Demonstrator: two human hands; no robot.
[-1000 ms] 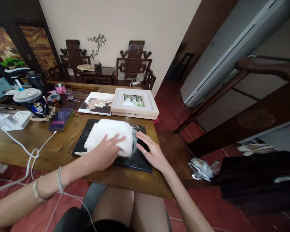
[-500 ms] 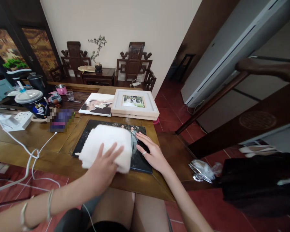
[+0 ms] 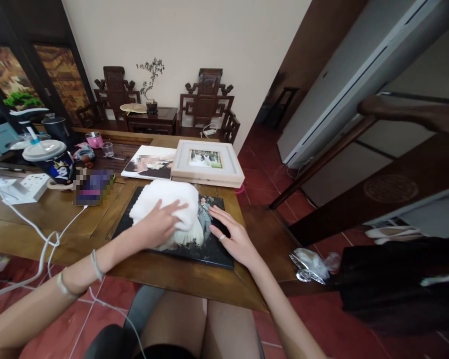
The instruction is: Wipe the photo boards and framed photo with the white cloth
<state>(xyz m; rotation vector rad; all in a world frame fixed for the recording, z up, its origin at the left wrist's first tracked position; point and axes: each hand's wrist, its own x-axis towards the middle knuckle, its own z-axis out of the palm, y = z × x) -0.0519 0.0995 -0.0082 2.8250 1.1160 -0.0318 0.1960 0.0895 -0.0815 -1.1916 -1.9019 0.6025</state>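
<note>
A dark photo panel (image 3: 213, 252) with a couple pictured on it lies flat on the wooden table in front of me. A folded white towel (image 3: 164, 194) covers much of its upper left part. My left hand (image 3: 159, 224) is on the towel, its visible fingers bent and spread over the cloth, which creases under them; the thumb is not clearly visible. My right hand (image 3: 234, 237), with a ring on one finger, rests on the panel's right side. Its fingers are stretched out and hold nothing.
Behind the panel lie a light-framed picture (image 3: 209, 177) and a white-edged photo print (image 3: 145, 162). To the left are a phone (image 3: 93, 187) on a charging cable, a lidded cup (image 3: 54, 159) with a straw, and a white power strip (image 3: 32, 187). A wooden chair (image 3: 389, 187) stands right.
My left hand has pushed the towel away from me over the panel, uncovering the pale dress in the lower part of the photo. My right hand stays in nearly the same place.
</note>
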